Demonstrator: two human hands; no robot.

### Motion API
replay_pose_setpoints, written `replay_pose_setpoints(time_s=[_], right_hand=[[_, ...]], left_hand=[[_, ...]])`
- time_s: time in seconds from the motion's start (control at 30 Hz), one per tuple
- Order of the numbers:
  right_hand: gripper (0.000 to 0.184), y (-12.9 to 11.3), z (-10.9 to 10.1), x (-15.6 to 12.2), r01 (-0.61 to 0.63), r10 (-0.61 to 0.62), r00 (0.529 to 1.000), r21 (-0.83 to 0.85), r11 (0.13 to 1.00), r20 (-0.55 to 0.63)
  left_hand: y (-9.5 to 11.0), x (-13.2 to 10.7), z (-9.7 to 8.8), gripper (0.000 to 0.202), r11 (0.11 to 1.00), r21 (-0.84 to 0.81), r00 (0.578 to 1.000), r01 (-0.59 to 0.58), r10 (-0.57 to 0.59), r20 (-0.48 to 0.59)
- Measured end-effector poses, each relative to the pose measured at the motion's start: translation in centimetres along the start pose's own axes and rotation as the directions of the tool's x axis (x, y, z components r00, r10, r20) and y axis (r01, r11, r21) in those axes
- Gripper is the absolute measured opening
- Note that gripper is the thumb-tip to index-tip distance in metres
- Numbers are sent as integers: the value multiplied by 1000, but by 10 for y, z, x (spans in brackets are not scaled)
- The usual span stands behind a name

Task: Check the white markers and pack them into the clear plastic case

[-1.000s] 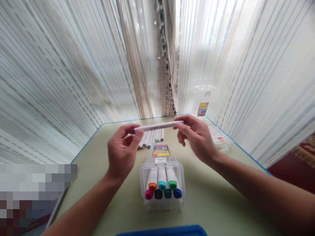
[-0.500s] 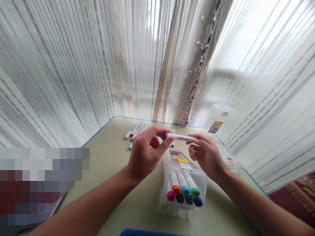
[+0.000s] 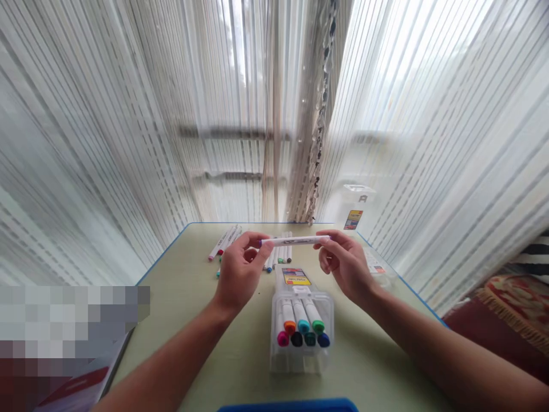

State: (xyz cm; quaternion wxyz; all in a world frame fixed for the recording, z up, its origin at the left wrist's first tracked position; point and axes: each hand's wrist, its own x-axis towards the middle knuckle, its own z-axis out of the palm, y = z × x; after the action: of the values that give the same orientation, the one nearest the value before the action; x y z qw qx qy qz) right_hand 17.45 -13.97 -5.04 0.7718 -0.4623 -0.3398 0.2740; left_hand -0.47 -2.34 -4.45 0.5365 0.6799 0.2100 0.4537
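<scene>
A white marker [image 3: 295, 241] with purple at its ends is held level above the table by both hands. My left hand [image 3: 240, 269] pinches its left end between thumb and fingers. At its right end, the thumb and fingertips of my right hand [image 3: 346, 264] are closed on it. Below the hands lies a clear plastic case [image 3: 300, 364] with a yellow label, its end facing me. Inside, several markers [image 3: 303, 325] lie in two rows, with pink, orange, black, blue and green ends showing.
Several loose markers [image 3: 223, 243] lie at the back left, and more markers [image 3: 283, 252] lie behind the held one. Another clear case [image 3: 358, 207] stands at the back right. A blue object [image 3: 287, 405] shows at the near edge. Curtains [image 3: 240, 114] hang behind the table.
The view has shifted, so the hands and case appear further left. The held marker is more level, and the left fingers cover more of its purple end.
</scene>
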Motion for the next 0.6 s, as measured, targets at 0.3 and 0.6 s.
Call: replay_pose_setpoints(time_s=[0.3,0.6], right_hand=[[24,-5,2,-3,82,-82,996,-16,997,19],[23,-6,4,-5,97,-95,995,-43,994,31]], left_hand=[[10,-1,2,28,995,-87,998,57,-58,-11],[7,-1,-1,24,994,-99,999,41,-40,10]])
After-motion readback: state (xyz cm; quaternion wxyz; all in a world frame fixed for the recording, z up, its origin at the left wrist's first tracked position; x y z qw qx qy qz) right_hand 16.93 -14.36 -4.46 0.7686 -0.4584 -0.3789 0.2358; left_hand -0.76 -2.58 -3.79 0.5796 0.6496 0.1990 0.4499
